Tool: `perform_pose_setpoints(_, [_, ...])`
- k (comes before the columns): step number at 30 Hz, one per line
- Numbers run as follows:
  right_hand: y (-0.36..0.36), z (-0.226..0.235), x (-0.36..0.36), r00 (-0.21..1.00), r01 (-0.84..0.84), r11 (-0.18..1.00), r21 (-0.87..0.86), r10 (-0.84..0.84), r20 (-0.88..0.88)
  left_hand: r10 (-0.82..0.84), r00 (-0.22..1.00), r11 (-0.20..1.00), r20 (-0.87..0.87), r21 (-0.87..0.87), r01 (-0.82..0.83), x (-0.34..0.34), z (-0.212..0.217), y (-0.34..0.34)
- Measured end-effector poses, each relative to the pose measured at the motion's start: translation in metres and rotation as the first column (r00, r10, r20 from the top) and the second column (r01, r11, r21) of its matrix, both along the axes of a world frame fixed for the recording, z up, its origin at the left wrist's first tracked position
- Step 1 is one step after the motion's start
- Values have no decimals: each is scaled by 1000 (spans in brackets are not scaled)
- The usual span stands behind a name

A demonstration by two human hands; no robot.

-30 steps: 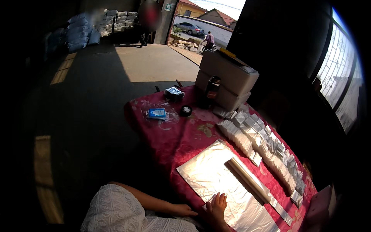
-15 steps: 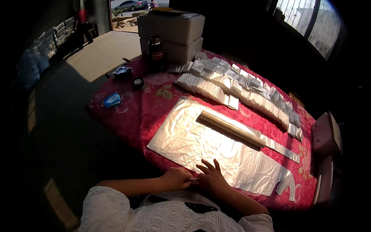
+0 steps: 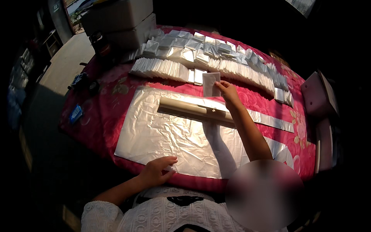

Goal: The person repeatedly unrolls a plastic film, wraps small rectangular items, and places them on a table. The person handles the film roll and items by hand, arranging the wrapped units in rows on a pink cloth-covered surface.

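My right hand (image 3: pixel 228 92) reaches out over the table and pinches a small flat white folded packet (image 3: pixel 211 83) by its right edge. Behind it, long rows of similar white folded packets (image 3: pixel 162 69) stand packed on edge. My left hand (image 3: pixel 156 171) is open at the near edge of a crinkled silvery-white sheet (image 3: pixel 147 127), fingers pointing right and holding nothing. Across the sheet lies a beige cardboard tube (image 3: pixel 185 107), its right end hidden behind my right forearm.
A red flowered cloth (image 3: pixel 96 131) covers the table. At the far left stand stacked pale boxes (image 3: pixel 123 19) and a dark jar (image 3: pixel 99 43). A blue packet (image 3: pixel 76 114) lies at the left edge. Pink boxes (image 3: pixel 317 89) stand at the right, near cut white strips (image 3: pixel 272 120).
My hands were together at the near table edge. The right has moved forward with the white packet to the rows; the left has opened and let go. The view has shifted.
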State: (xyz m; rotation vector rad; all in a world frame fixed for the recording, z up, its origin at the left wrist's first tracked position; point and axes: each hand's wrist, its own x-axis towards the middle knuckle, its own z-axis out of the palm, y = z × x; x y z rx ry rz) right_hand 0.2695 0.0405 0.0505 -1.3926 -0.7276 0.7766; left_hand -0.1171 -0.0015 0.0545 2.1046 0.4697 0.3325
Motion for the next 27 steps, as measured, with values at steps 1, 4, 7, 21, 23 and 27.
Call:
perform_pose_setpoints(1, [20, -6, 7, 999, 46, 998, -47, -45, 18, 2, 1000, 1000, 4, 6, -2, 2, -1, 2])
perform_pose_setpoints(4, [61, -38, 27, 985, 161, 980, -116, -152, 78, 2, 1000, 1000, 13, -31, -2, 8, -1, 5])
perform_pose_setpoints(7, [90, -61, 44, 955, 281, 937, -207, -250, 163, 33, 999, 999, -19, -42, -34, 10, -5, 10])
perform_pose_setpoints(21, [-25, -18, 1, 511, 38, 972, -233, 182, 840, -45, 987, 999, 152, -9, 47, 18, -38, 8])
perform_pose_setpoints(23, [-61, -12, -13, 533, -32, 952, -305, 274, 800, -29, 993, 997, 116, -71, 38, 16, -32, 6])
perform_pose_setpoints(27, [-105, -13, -27, 417, -57, 931, -360, 349, 839, -47, 994, 997, 98, -48, 52, 17, -43, 3])
